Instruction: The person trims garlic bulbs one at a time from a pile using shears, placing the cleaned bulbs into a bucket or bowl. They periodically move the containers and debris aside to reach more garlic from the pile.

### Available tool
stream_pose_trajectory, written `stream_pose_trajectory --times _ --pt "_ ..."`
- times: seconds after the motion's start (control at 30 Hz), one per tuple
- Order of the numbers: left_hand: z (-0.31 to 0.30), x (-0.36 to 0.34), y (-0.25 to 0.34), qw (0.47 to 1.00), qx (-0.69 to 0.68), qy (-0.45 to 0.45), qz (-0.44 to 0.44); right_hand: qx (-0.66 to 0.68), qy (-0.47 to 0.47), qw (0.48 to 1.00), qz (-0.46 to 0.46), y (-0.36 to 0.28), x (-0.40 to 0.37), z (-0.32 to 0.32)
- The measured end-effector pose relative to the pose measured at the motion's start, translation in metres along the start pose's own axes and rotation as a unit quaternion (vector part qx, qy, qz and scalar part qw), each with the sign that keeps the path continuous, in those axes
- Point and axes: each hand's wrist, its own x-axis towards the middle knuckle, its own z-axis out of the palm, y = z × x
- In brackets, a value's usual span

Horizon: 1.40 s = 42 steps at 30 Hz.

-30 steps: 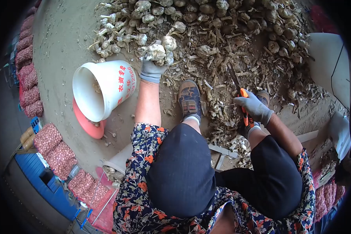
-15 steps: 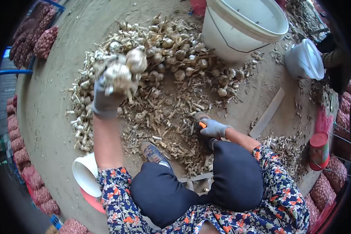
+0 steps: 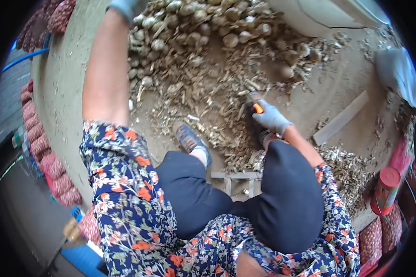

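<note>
My left hand (image 3: 127, 8), in a grey glove, reaches to the top edge of the view at the left side of the garlic pile (image 3: 189, 23). Its fingers are cut off by the edge, so what it holds is hidden. My right hand (image 3: 272, 118), gloved too, is closed around a tool with an orange part (image 3: 258, 108), close above my right shoe. The rest of the tool is hard to make out against the dark shoe. Dry stalks and trimmings (image 3: 222, 111) lie on the ground between the pile and my feet.
A large white bucket (image 3: 309, 16) stands beyond the pile at the upper right, and a smaller bucket (image 3: 395, 74) at the right edge. A flat strip (image 3: 341, 118) lies on the ground. There is a red-lidded container (image 3: 386, 189) at right. Filled net sacks (image 3: 39, 141) line the left.
My left hand, which held garlic bulbs over the pile, has moved up and forward to the edge of the view. The view has shifted; my right hand still grips the tool.
</note>
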Motion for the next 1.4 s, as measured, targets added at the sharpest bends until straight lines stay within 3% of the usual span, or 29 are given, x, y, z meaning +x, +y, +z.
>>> stream_pose_trajectory --times 0.03,0.1,0.17,0.23,0.3,0.4,0.43,0.5,0.53,0.6,0.63,0.7,0.8,0.9,0.97,1.03,1.07,1.1,1.17,1.23,1.3,1.4 --pt "-0.061 0.011 -0.077 0.994 0.105 0.001 -0.014 -0.004 -0.001 1.0 -0.001 0.001 0.0 0.001" --pt "-0.067 -0.07 -0.088 0.945 0.246 -0.08 -0.201 0.003 0.013 1.0 -0.017 0.002 0.001 0.002" --pt "-0.07 -0.117 -0.131 0.921 0.253 -0.109 -0.274 -0.006 -0.007 1.0 0.005 -0.008 0.0 -0.001" --pt "-0.06 -0.141 -0.189 0.915 0.276 -0.149 -0.256 -0.041 -0.02 0.998 0.033 -0.019 0.0 -0.003" --pt "-0.03 -0.152 -0.252 0.877 0.444 -0.102 -0.149 -0.063 -0.059 0.995 0.053 -0.036 0.0 -0.009" --pt "0.009 -0.156 -0.298 0.855 0.439 -0.086 -0.261 -0.163 -0.131 0.976 -0.052 -0.062 0.0 -0.014" --pt "0.013 -0.166 -0.309 0.879 0.432 -0.032 -0.199 -0.166 -0.132 0.976 -0.047 -0.066 0.0 -0.011" --pt "0.019 -0.18 -0.318 0.927 0.335 0.067 -0.153 -0.192 -0.127 0.968 -0.099 -0.086 0.005 -0.003" --pt "0.021 -0.187 -0.309 0.928 0.331 0.071 -0.156 -0.205 -0.133 0.964 -0.101 -0.096 0.009 0.003" --pt "0.025 -0.201 -0.29 0.978 0.114 0.134 -0.115 -0.226 -0.093 0.962 -0.126 -0.104 0.019 0.022" --pt "0.026 -0.206 -0.284 0.987 0.021 0.106 -0.117 -0.239 -0.048 0.958 -0.148 -0.107 0.023 0.032" --pt "0.023 -0.216 -0.271 0.993 0.009 0.077 -0.091 -0.231 -0.048 0.961 -0.146 -0.117 0.03 0.045" --pt "0.017 -0.224 -0.258 0.994 0.042 0.055 -0.081 -0.27 0.015 0.922 -0.279 -0.134 0.033 0.054" --pt "0.016 -0.228 -0.259 0.991 0.08 0.072 -0.085 -0.235 -0.044 0.928 -0.287 -0.142 0.037 0.057" --pt "0.018 -0.229 -0.255 0.992 0.011 0.072 -0.108 -0.197 -0.073 0.935 -0.286 -0.14 0.036 0.059" --pt "0.018 -0.232 -0.253 0.991 -0.052 0.075 -0.098 -0.075 -0.128 0.966 -0.209 -0.14 0.029 0.061" --pt "0.017 -0.238 -0.264 0.973 -0.18 0.084 -0.119 -0.058 -0.105 0.971 -0.207 -0.14 0.03 0.059" --pt "0.016 -0.242 -0.264 0.932 -0.341 0.084 -0.087 -0.069 -0.105 0.975 -0.183 -0.139 0.033 0.056" --pt "0.014 -0.252 -0.264 0.851 -0.518 0.065 -0.051 -0.082 -0.06 0.983 -0.155 -0.137 0.032 0.055" --pt "0.019 -0.254 -0.262 0.83 -0.553 0.06 -0.039 -0.124 -0.077 0.982 -0.116 -0.138 0.029 0.055" --pt "0.022 -0.254 -0.261 0.807 -0.587 0.051 -0.031 -0.212 -0.05 0.947 -0.238 -0.135 0.026 0.06" --pt "0.028 -0.25 -0.261 0.851 -0.515 0.074 -0.072 -0.268 -0.037 0.934 -0.232 -0.146 0.024 0.064"
